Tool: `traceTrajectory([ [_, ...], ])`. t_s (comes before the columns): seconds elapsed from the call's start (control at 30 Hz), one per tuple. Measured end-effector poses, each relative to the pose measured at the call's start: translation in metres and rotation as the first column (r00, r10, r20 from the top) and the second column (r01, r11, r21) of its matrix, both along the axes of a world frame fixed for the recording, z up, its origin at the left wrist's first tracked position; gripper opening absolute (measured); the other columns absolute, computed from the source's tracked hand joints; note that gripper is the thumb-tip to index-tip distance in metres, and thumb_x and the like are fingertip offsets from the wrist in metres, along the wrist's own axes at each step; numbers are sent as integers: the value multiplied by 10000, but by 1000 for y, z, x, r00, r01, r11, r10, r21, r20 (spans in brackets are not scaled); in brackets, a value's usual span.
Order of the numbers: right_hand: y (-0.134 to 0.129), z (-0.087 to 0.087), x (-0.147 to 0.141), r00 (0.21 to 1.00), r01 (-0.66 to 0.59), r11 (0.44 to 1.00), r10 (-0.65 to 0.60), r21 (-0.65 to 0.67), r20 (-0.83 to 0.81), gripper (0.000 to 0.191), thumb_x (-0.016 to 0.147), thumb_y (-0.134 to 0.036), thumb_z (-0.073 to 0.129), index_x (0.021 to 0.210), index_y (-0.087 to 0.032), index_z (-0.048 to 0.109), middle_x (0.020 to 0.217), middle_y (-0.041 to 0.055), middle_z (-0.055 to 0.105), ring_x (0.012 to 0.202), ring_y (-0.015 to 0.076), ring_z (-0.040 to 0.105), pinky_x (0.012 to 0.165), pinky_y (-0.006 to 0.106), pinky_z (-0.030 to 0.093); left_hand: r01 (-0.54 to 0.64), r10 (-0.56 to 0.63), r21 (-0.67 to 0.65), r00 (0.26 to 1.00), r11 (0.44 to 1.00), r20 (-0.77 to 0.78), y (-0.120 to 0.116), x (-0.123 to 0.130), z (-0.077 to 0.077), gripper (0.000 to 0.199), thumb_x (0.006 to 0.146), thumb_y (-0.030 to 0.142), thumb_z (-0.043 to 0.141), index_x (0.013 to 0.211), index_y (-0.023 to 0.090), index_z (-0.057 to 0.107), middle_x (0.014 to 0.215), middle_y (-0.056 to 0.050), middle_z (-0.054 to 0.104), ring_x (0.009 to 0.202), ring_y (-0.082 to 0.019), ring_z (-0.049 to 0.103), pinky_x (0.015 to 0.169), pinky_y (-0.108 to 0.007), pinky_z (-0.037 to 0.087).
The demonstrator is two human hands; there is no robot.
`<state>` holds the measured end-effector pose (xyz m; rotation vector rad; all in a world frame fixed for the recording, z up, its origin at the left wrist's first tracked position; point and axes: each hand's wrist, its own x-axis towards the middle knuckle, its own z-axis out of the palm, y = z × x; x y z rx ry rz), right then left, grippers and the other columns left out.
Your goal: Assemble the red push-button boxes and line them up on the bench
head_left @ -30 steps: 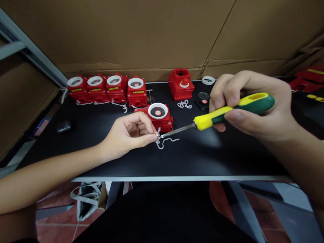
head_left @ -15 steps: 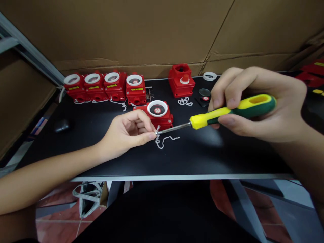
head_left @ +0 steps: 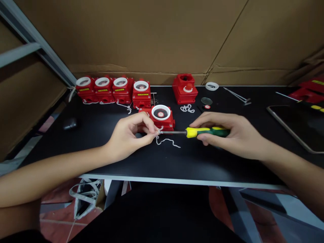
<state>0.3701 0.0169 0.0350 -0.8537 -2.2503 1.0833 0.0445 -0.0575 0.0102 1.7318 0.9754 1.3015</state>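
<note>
My left hand (head_left: pixel 136 135) pinches a small silvery piece (head_left: pixel 159 132), perhaps a screw, with thumb and forefinger. A white cord (head_left: pixel 168 140) is looped by it, and its loose end lies on the table. My right hand (head_left: pixel 225 135) grips the yellow and green handle of a screwdriver (head_left: pixel 196 132). The screwdriver's shaft points left, almost level, its tip at the left fingertips. Just behind them lies a red box (head_left: pixel 165 125) with a white ring (head_left: pixel 161 112) around a dark round window. My left hand covers part of this box.
Several similar red boxes (head_left: pixel 141 96) line the back left. An opened red housing (head_left: pixel 186 94), white ring (head_left: pixel 212 86) and glass disc (head_left: pixel 207 101) are behind. Right are metal T-shaped tools (head_left: pixel 238 96) and a phone (head_left: pixel 301 128). The table's front edge (head_left: pixel 177 182) is near me.
My right hand and the screwdriver have lowered and moved away from the camera; the shaft is now nearly level. The left hand keeps its pinch. The view has shifted slightly.
</note>
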Motion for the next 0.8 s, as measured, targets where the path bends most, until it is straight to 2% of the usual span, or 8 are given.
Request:
traceTrajectory([
  [0.1,-4,-12,-5,997,-71,978,76,-197,17,498,1091,-656,758,1245,-196,873,854,38,797,545,87,622,622,277,551,-6,7,34,1000,999,-14,-2,-1,0,224,972,112,925,879,201,741,917,-23,829,870,-156,841,836,-245,717],
  [0.2,-9,-18,-10,990,-133,953,138,-274,1,553,1131,-655,692,1290,-154,862,834,37,762,539,69,583,570,246,478,0,3,69,999,998,-44,-2,-2,0,218,975,131,943,893,202,755,928,-34,841,887,-169,848,839,-260,726],
  [0.33,-8,-22,-13,988,-155,944,152,-290,-32,549,1127,-641,710,1282,-134,851,903,46,767,573,55,580,587,238,474,6,1,97,997,995,-72,-1,-2,1,190,978,131,940,910,204,778,943,-44,837,891,-173,837,824,-265,725],
  [0.5,-2,-24,-13,979,-202,928,183,-312,-87,527,1113,-665,735,1177,-149,824,908,46,772,591,62,599,601,240,485,29,-21,97,996,995,-84,-1,-1,1,221,994,239,979,895,205,784,936,-58,836,859,-186,813,801,-299,726],
  [0.67,2,-24,-11,980,-198,927,179,-318,-87,506,1099,-660,770,1172,-162,820,896,43,785,590,70,605,586,241,481,47,-43,51,995,998,-87,-4,2,2,242,1006,303,978,922,209,772,963,-67,843,866,-193,805,829,-331,734],
  [0.73,5,-23,-8,979,-202,926,180,-320,-98,510,1091,-664,784,1173,-163,827,874,36,779,590,71,610,578,235,484,40,-35,48,995,998,-96,-5,2,4,225,1008,305,962,956,216,763,1005,-74,846,902,-206,812,842,-347,733],
  [0.8,8,-20,-5,979,-202,925,177,-320,-105,518,1085,-667,795,1182,-160,838,860,31,774,591,66,608,574,224,491,10,4,97,989,995,-148,-4,-2,6,177,1019,296,922,989,229,761,1008,-69,828,879,-206,790,790,-346,703],
])
